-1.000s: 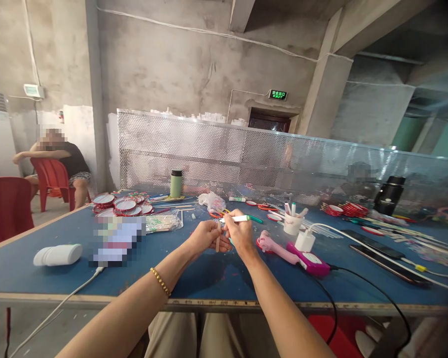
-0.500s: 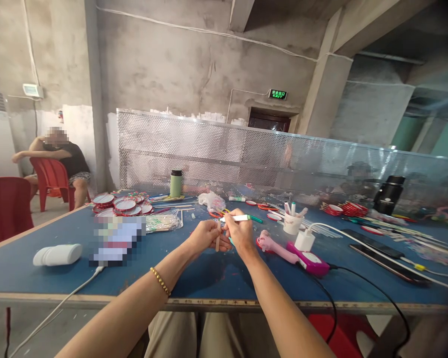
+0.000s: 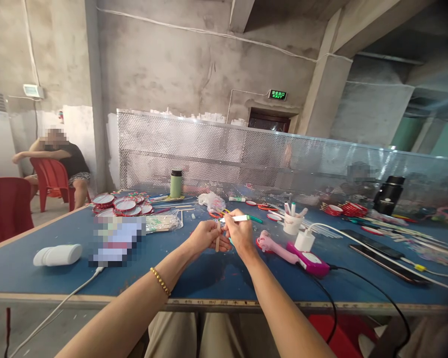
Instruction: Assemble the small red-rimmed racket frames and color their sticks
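Note:
My left hand (image 3: 204, 234) pinches a thin wooden stick (image 3: 218, 239) held upright above the blue table (image 3: 52, 283). My right hand (image 3: 240, 231) is closed around a white marker with a green cap (image 3: 242, 218), which lies across the top of the fingers and meets the upper end of the stick. Both hands are close together over the middle of the table. A gold bead bracelet (image 3: 160, 281) sits on my left wrist.
A pink glue gun (image 3: 283, 251) with a black cord lies right of my hands, beside a white cup of markers (image 3: 292, 223). Red-rimmed discs (image 3: 121, 205) pile at far left, with a green bottle (image 3: 176, 183), a white case (image 3: 57, 254), phones (image 3: 381, 251). A person sits on a red chair (image 3: 52, 179).

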Available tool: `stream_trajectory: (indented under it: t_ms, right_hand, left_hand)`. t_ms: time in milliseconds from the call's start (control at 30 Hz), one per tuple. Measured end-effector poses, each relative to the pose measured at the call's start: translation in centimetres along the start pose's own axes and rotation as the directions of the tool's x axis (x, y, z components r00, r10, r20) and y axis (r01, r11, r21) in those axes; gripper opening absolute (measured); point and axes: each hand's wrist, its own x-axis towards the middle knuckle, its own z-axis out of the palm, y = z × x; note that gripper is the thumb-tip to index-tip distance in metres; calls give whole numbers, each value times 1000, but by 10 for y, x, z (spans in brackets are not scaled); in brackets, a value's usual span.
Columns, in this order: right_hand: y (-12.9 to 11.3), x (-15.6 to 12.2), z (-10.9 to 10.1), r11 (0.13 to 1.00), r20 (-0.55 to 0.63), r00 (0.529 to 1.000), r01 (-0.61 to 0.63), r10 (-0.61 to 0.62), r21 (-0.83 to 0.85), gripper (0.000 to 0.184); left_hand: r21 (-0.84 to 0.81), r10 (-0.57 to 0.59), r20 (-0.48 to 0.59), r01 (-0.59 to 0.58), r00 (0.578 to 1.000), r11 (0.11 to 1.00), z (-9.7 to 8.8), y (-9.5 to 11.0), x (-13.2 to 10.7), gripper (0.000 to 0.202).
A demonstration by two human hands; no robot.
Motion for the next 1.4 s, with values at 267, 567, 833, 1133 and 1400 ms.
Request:
stream_trajectory:
  t_ms: [267,567,833,1133,1400]
  right_hand:
    - [1,0,0,1000,-7,1000,4,-4,0,18]
    - [-5,-1,0,999,-12,1000,-24,25,31,18]
    - [-5,-1,0,1000,-18,1000,-15,15,13,18]
    - [-7,-1,-1,999,-16,999,-37,38,29,18]
    - [-6,-1,0,999,-19,999,-35,35,18,17]
  left_hand:
    - [8,-2,0,2,1000,1000,0,0,0,30]
    - [1,-3,-7,3,1000,1000,1,1,-1,32]
    - [-1,-8,-6,8,1000,1000,1,1,-1,31]
    - [1,-10,-7,10,1000,1000,1,2,-1,32]
    - [-6,-4,-11,4,1000,1000,1,2,-1,36]
